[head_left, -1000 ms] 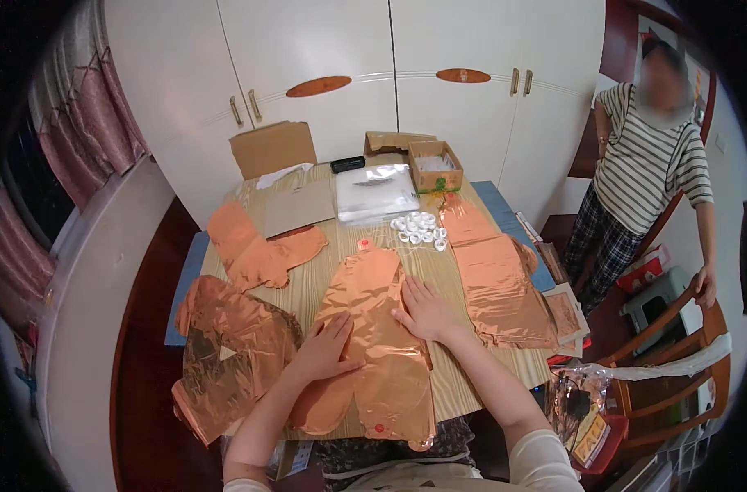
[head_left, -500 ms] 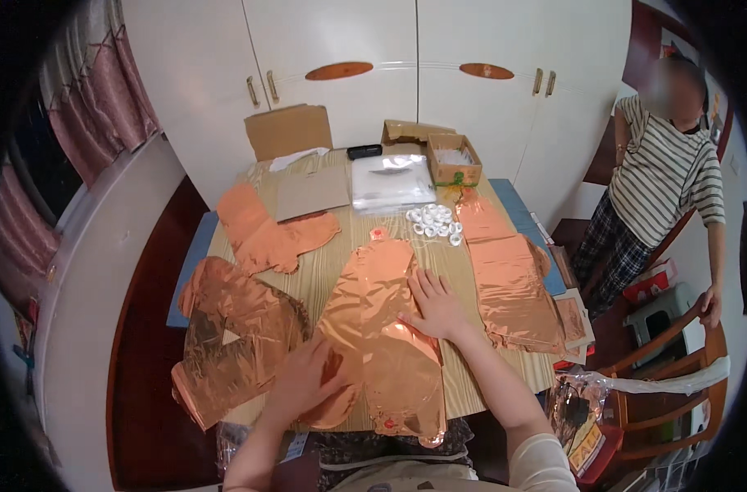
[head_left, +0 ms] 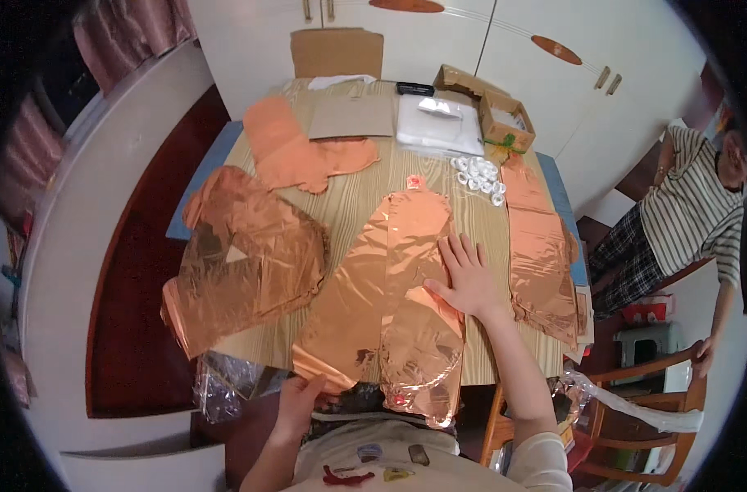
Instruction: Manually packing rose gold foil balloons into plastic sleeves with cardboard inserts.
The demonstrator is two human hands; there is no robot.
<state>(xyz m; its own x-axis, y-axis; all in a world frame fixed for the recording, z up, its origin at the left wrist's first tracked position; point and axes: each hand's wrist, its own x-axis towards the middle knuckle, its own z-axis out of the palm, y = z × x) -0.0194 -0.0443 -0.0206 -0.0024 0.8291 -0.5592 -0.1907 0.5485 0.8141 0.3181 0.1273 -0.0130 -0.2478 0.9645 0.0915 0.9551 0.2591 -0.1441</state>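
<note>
"What lies furthest to your left?"
"A crinkled foil bundle (head_left: 279,262), hanging over that side of the table (head_left: 484,353)."
"And your left hand (head_left: 296,410)?"
"I have the near-left corner of the middle foil sheet (head_left: 349,287) between thumb and fingers. The sheet lies right in front of me, its near end reaching the table's edge."
"The other one?"
"My right hand (head_left: 470,285) grips nothing; it rests flat, fingers spread, along the sheet's right edge. Further right lies more copper foil (head_left: 542,262)."
"So which step is this?"
"Spreading and smoothing the sheet, I'd judge. The next move seems to call for steady pressure on the right and a light touch at the corner, lest the foil crease."
</note>
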